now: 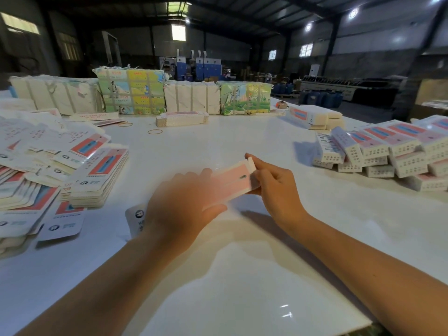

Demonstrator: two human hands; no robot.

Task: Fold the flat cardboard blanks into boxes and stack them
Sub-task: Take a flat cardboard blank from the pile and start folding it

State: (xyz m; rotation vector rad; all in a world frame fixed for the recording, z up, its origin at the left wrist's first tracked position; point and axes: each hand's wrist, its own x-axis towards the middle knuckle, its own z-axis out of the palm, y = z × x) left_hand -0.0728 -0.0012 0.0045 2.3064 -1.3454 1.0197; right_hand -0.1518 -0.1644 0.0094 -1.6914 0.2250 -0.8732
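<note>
Both hands hold one pink-and-white printed cardboard blank (230, 181) above the white glossy table (242, 275), roughly over the table's middle. Left hand (184, 204) motion-blurred, fingers curled round the blank's near-left end, thumb underneath at its lower edge; blank runs from this hand up and right to the other. Right hand (271, 185) pinches the blank's far-right end, fingertips (252, 158) on a small white end flap that sticks up; rest of its fingers curled behind the card. Blank looks partly opened, but the blur makes it hard to tell how far. A white rounded tab with a dark logo (137, 220) pokes out left of the left wrist; can't tell if it belongs to the held blank. Left of the hands, on the table's left side: a loose spread pile of flat white blanks with red-blue print (55, 170), some overlapping, some in short stacks. Right of the hands, on the table's right side: stacked folded white boxes with perforated ends (388, 154), two or three layers, a few tilted. Far side of the table: a short stack of flat blanks (181, 118), tan rubber bands (155, 131) lying loose near it, and a row of strapped paper-wrapped bundles, white and green-yellow illustrated (135, 93). Behind the table, dim warehouse hall.
</note>
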